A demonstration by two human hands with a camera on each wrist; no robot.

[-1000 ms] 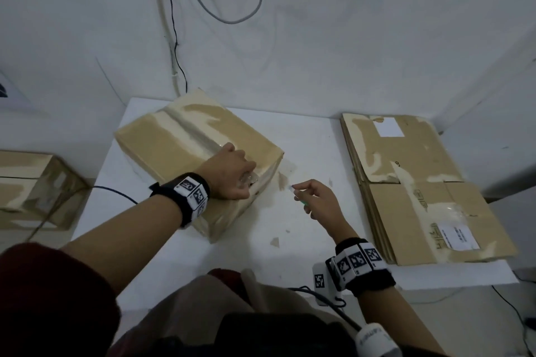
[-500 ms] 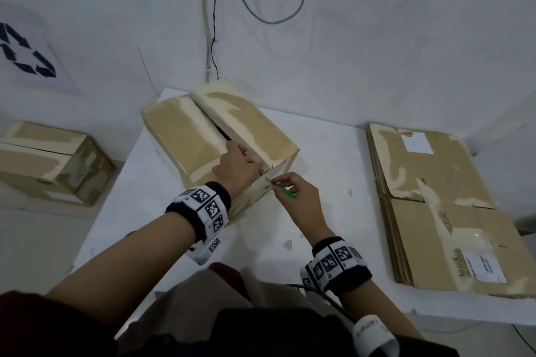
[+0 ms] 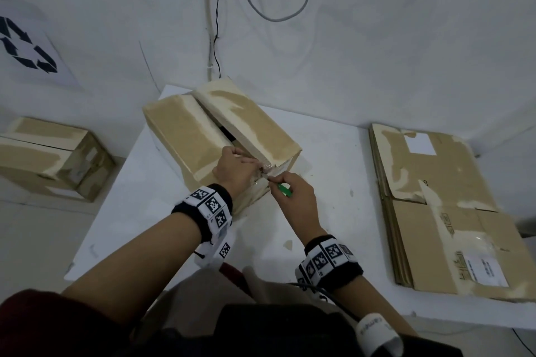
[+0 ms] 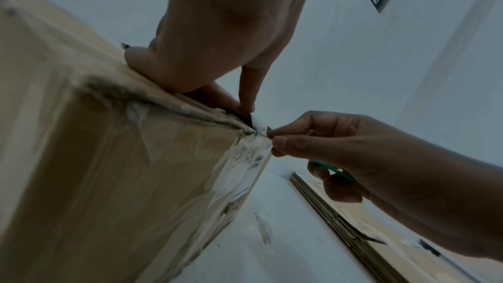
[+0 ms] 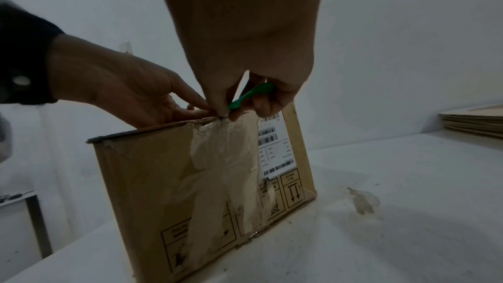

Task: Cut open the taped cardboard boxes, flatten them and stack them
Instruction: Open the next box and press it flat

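A box [image 3: 220, 136] stands at the tabletop's [image 3: 333, 171] far left corner, its top seam already parted between the two flaps. The near end face is still covered by tape [image 5: 226, 158] running down from the top edge. The left hand [image 3: 235, 171] is pressed on the near top edge, fingertips at the seam; whether anything is pinched by it cannot be told. A green cutter [image 3: 284, 190] is held in the right hand [image 3: 295, 197], whose thumb and forefinger are pinched at the tape's upper end. A stack [image 3: 441, 211] of flattened boxes lies along the right edge, so several are judged done. A second box [image 3: 49, 156], flaps shut, waits on the floor to the left. Left: end tape, flattening, stacking.
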